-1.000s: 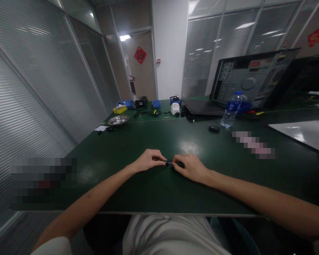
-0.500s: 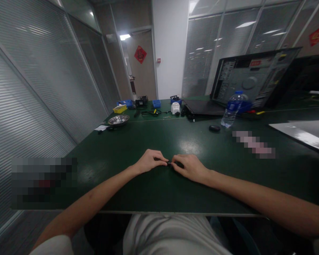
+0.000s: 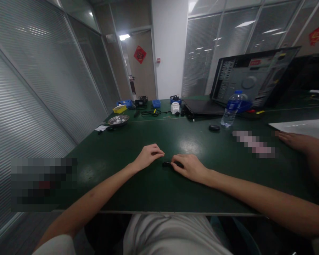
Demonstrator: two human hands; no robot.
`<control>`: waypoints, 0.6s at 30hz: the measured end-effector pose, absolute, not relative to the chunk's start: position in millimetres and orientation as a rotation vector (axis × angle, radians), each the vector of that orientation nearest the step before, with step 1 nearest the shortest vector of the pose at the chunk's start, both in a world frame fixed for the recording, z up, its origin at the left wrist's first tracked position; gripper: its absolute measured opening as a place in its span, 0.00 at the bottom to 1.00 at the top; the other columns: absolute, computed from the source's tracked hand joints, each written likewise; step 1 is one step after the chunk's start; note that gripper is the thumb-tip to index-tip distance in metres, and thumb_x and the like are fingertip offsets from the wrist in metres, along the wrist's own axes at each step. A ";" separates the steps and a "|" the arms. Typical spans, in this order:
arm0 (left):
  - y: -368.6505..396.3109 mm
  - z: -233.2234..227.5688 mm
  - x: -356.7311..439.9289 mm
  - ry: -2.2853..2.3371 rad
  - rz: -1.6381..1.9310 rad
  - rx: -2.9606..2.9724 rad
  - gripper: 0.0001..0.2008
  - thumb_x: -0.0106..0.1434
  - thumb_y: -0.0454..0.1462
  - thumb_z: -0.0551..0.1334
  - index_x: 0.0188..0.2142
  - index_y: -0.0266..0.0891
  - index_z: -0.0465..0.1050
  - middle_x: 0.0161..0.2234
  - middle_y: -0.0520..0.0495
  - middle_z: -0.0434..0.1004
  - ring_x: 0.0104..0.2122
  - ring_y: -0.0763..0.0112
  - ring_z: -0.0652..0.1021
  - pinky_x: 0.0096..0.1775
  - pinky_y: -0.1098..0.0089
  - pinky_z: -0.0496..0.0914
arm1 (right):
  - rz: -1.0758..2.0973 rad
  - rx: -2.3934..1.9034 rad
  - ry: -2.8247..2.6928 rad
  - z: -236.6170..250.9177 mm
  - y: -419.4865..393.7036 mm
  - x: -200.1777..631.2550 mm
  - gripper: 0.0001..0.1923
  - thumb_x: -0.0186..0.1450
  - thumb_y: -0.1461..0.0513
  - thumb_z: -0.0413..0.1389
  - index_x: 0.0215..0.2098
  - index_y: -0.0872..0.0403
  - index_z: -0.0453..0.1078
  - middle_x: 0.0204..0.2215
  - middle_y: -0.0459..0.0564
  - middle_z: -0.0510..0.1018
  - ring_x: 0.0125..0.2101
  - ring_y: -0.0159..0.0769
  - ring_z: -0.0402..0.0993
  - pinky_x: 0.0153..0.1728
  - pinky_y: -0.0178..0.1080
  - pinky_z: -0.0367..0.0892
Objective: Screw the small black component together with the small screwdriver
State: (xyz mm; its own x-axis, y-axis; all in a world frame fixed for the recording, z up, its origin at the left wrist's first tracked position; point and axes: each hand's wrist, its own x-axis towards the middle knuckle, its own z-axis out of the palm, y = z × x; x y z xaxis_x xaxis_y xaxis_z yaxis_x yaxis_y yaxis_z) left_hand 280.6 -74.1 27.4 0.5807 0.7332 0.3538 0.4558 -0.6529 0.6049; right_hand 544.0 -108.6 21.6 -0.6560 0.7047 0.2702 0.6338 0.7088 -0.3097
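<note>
Right hand: the right hand (image 3: 189,166), just below frame centre, has its fingertips pinched on a small black object (image 3: 167,164) lying on the green table (image 3: 149,184).
Left hand: the left hand (image 3: 149,156) is loosely curled, holding nothing, just left of the object and apart from it.
Around: a black puck (image 3: 214,128) and a water bottle (image 3: 230,109) stand further back, right of centre; a metal bowl (image 3: 118,120) sits at upper left.
Other person: another person's hand (image 3: 295,140) rests flat at the right edge.
Hard to make out: the object's shape is too small and dark to tell; blurred patches cover the lower left and the table's right.
</note>
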 end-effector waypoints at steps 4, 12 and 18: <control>-73.3 23.5 279.7 0.903 0.646 2.596 0.14 0.74 0.38 0.58 0.51 0.40 0.81 0.44 0.43 0.76 0.44 0.65 0.75 0.46 0.66 0.70 | 0.263 -1.042 -2.545 20.7 -107.9 544.3 0.11 0.74 0.56 0.51 0.44 0.51 0.74 0.35 0.47 0.79 0.31 0.35 0.73 0.33 0.36 0.57; -84.4 30.9 281.9 0.930 0.648 2.626 0.17 0.73 0.32 0.54 0.56 0.39 0.76 0.47 0.42 0.76 0.47 0.64 0.75 0.50 0.65 0.70 | 0.276 -1.042 -2.545 20.8 -108.1 545.1 0.11 0.74 0.56 0.51 0.45 0.51 0.74 0.35 0.47 0.79 0.31 0.34 0.73 0.33 0.35 0.57; -98.6 39.0 292.7 0.816 0.596 2.628 0.13 0.69 0.41 0.63 0.51 0.42 0.76 0.48 0.44 0.76 0.50 0.61 0.74 0.54 0.62 0.69 | 0.276 -1.027 -2.532 20.4 -108.8 545.1 0.11 0.74 0.56 0.51 0.44 0.51 0.73 0.36 0.47 0.80 0.32 0.34 0.74 0.34 0.35 0.58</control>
